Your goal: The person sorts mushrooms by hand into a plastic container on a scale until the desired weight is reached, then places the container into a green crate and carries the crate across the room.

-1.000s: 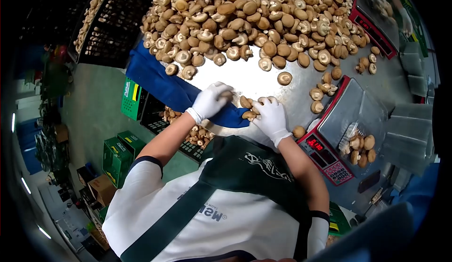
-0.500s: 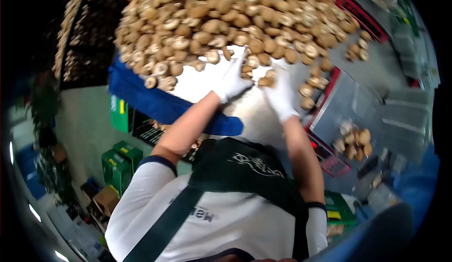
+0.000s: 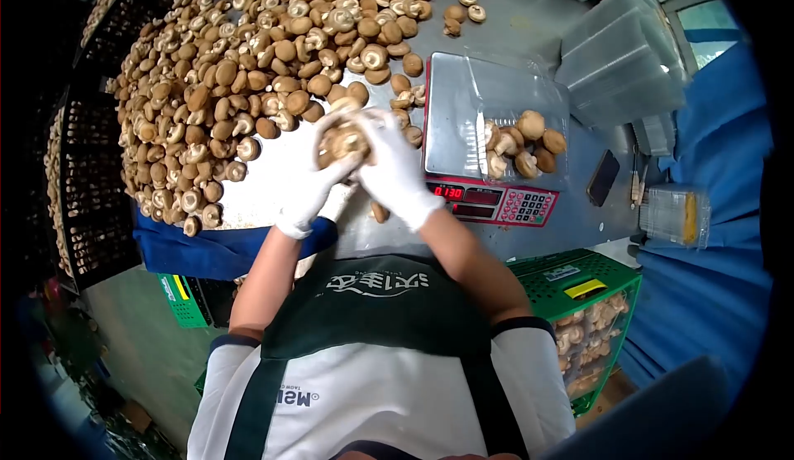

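Both my hands wear white gloves and are cupped together over the near edge of a heap of shiitake mushrooms (image 3: 219,80). Between them they hold a few shiitake mushrooms (image 3: 339,142), caps and pale undersides partly showing. My left hand (image 3: 308,191) closes around them from the left, its fingers curled. From the right, my right hand (image 3: 393,162) wraps the same cluster, and its fingers partly cover the mushrooms. A single small mushroom (image 3: 380,211) lies on the table just below my right hand.
Right of my hands stands a red-framed scale (image 3: 455,113) reading 0.130, with a clear tray (image 3: 546,183) of several mushrooms on it. Stacked clear trays (image 3: 620,55), a phone (image 3: 603,177) and a green crate (image 3: 571,282) lie further right. Black crates (image 3: 95,187) stand left.
My hands were apart at the heap's edge among mushrooms; now they are together around a few. The view has swung right, bringing the scale and its tray closer to the middle.
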The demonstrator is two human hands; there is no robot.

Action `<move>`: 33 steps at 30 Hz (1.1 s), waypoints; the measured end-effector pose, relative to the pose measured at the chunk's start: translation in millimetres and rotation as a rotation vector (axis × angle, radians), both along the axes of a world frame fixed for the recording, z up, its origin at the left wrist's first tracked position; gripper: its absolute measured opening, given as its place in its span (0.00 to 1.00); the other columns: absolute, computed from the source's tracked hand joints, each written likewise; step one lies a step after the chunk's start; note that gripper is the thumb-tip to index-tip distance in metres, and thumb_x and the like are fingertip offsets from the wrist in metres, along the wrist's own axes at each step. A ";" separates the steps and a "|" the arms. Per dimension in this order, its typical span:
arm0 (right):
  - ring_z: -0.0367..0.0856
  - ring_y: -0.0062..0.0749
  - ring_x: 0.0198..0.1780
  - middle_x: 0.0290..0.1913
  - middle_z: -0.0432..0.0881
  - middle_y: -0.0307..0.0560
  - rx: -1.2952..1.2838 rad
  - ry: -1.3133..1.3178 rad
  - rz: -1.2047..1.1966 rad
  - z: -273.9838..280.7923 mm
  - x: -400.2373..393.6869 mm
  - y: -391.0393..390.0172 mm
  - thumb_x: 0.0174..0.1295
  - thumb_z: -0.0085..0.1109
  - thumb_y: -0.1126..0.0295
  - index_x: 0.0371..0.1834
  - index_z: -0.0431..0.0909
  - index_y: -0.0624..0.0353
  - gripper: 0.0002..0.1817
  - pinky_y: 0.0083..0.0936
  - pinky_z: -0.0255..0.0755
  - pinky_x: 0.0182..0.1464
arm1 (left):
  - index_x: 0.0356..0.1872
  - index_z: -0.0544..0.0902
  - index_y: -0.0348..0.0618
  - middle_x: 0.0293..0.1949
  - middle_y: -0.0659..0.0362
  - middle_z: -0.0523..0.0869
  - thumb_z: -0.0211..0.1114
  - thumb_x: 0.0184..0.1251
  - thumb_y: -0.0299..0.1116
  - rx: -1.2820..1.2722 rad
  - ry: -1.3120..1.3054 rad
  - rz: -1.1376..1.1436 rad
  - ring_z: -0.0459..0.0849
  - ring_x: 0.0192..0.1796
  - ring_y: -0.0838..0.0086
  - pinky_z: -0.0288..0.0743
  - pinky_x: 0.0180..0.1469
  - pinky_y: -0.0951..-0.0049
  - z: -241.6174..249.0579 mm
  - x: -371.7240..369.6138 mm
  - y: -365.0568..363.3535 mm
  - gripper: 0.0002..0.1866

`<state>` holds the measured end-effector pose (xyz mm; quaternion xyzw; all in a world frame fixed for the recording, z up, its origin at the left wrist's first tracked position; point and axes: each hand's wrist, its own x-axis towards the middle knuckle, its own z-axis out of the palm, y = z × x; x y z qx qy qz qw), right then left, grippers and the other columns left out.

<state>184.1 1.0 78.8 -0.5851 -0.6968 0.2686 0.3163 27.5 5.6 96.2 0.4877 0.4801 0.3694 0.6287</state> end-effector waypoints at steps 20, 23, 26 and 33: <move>0.73 0.42 0.65 0.59 0.78 0.47 0.140 -0.054 -0.352 35.6 212.2 -79.5 0.57 0.64 0.79 0.62 0.77 0.55 0.26 0.34 0.65 0.68 | 0.71 0.70 0.50 0.70 0.43 0.65 0.70 0.58 0.51 0.992 0.533 -0.401 0.59 0.75 0.48 0.43 0.75 0.38 -12.9 211.7 15.9 0.39; 0.77 0.40 0.62 0.59 0.78 0.49 0.135 0.051 -0.373 50.2 219.5 -79.9 0.59 0.62 0.79 0.62 0.76 0.58 0.25 0.31 0.68 0.66 | 0.71 0.70 0.50 0.70 0.42 0.65 0.69 0.59 0.52 0.987 0.450 -0.322 0.60 0.74 0.46 0.42 0.76 0.39 -8.8 196.7 20.1 0.39; 0.77 0.39 0.61 0.60 0.78 0.50 0.096 0.491 -0.636 63.5 212.4 -83.3 0.61 0.60 0.80 0.63 0.74 0.62 0.24 0.31 0.70 0.65 | 0.68 0.72 0.43 0.69 0.49 0.68 0.65 0.67 0.39 0.785 0.246 -0.074 0.67 0.71 0.60 0.62 0.72 0.56 -19.0 159.0 20.4 0.29; 0.77 0.47 0.58 0.57 0.77 0.59 -0.001 0.376 -0.112 23.0 77.8 -91.5 0.59 0.66 0.69 0.66 0.70 0.65 0.31 0.38 0.71 0.60 | 0.69 0.67 0.46 0.60 0.52 0.78 0.53 0.78 0.52 -0.694 -0.666 0.087 0.80 0.57 0.65 0.76 0.60 0.62 -44.5 54.6 -52.0 0.28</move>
